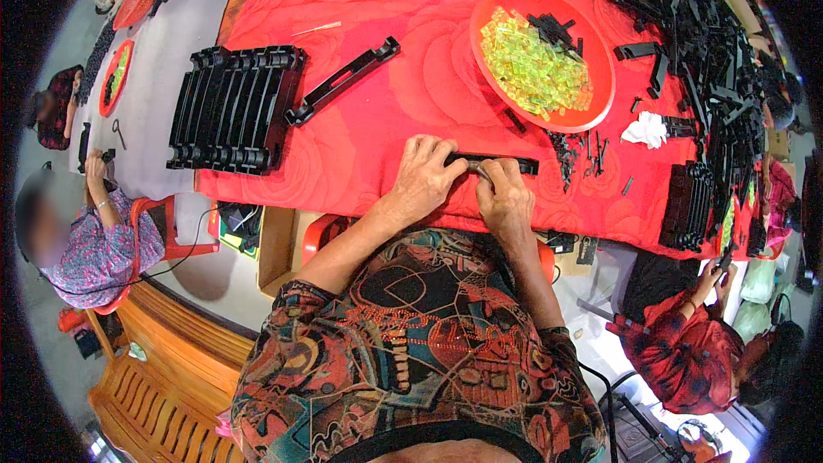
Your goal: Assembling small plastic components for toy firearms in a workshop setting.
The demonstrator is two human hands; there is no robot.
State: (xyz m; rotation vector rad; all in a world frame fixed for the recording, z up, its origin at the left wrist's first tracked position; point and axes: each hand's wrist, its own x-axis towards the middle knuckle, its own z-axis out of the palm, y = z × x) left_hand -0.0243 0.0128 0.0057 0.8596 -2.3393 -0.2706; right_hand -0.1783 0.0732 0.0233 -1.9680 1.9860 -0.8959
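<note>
At the near edge of the red-covered table, a long black plastic bar (525, 165) lies crosswise under both my hands. My left hand (426, 175) is closed around its left end, thumb and fingers pinched together. Against the bar's middle presses my right hand (506, 195), its fingers bent and closed; whether a small piece is between them is hidden. Beyond the hands stands a red bowl (603, 77) of yellow-green translucent pieces (527, 64) with small black parts (553, 31) on top. A single black bar (343, 81) lies slanted to the left.
A stack of black bars (236, 110) sits at the left, another (687, 206) at the right. Black parts pile up (699, 43) at the far right. Crumpled white tissue (645, 129) lies near the bowl. People work on both sides; a wooden bench (163, 369) is behind left.
</note>
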